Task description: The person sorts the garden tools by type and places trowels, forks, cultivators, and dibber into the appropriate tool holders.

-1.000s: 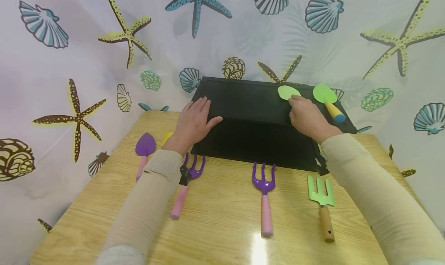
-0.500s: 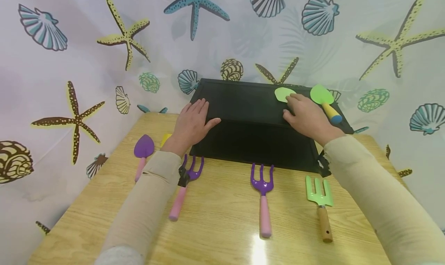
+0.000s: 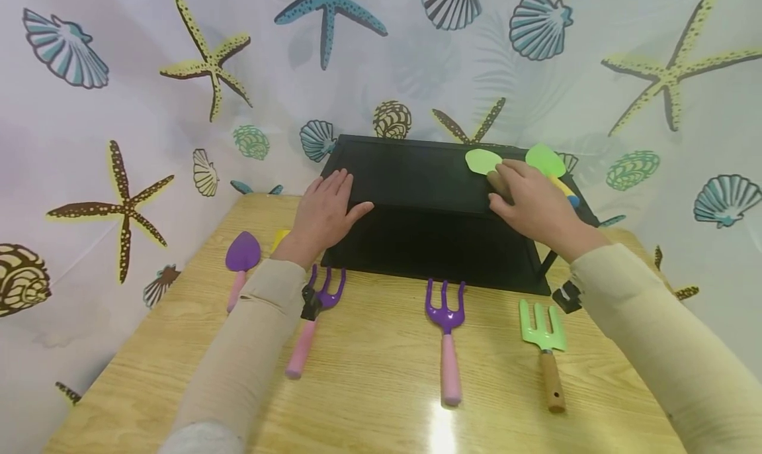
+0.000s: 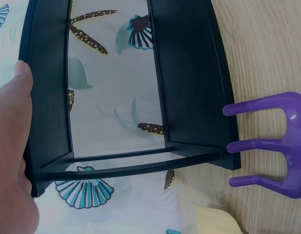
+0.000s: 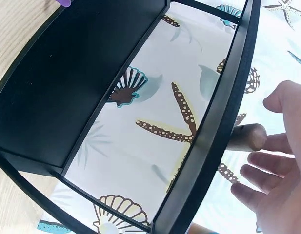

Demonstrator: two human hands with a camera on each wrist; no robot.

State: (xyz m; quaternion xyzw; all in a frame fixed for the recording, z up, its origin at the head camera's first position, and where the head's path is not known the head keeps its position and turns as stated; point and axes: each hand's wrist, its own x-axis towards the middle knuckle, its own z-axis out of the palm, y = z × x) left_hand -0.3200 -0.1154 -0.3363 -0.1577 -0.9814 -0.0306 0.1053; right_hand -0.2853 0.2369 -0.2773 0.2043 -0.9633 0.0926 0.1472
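A black two-tier rack (image 3: 411, 169) stands at the back of the table. My left hand (image 3: 326, 209) rests flat on the left end of its top shelf, thumb spread. On the right of that shelf lies a light green trowel (image 3: 481, 161), its brown wooden handle (image 5: 251, 137) jutting past the front edge. Beside this handle end is my right hand (image 3: 536, 196), with loose fingers and the thumb apart; the index finger appears to touch it. A second green trowel (image 3: 543, 161), with a yellow and blue handle, lies farther right, partly behind the right hand.
In front of the rack lie a purple fork (image 3: 446, 318), another purple fork (image 3: 327, 298) near the left sleeve and a green fork (image 3: 544, 338) at right. A purple trowel (image 3: 243, 252) and a partly hidden yellow object (image 3: 280, 237) are at left.
My right hand has let go of the light green trowel's handle; its thumb and fingers have spread. The trowel stays on the top shelf. The left hand stays in place on the rack.
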